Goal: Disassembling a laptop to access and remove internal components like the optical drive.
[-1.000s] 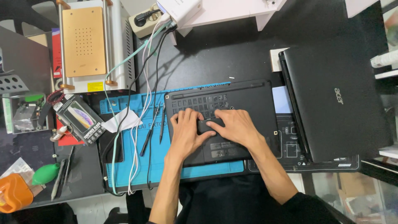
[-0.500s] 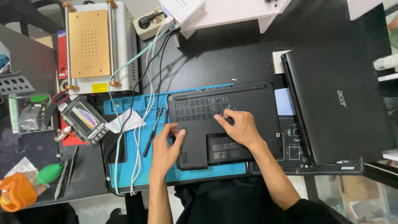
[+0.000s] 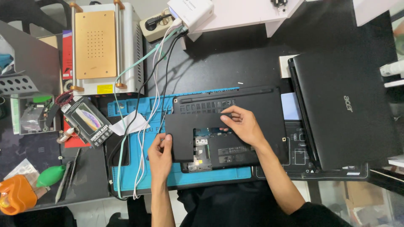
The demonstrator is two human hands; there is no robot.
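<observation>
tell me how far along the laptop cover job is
Done: the black cover panel is already off its seat, and the boards in the opening show. In hand: the left hand grips the panel's edge while the right hand presses on the laptop base. Left: the panel is not yet set aside.

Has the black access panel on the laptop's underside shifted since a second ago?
Yes. The black access panel has slid left off the laptop base, toward the blue mat, baring the circuit board. The left hand grips its edge; the right hand steadies the base.

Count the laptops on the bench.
2: one bottom-up laptop on the blue mat, under both hands; one closed black laptop at the right. Others may be hidden outside the view.
</observation>
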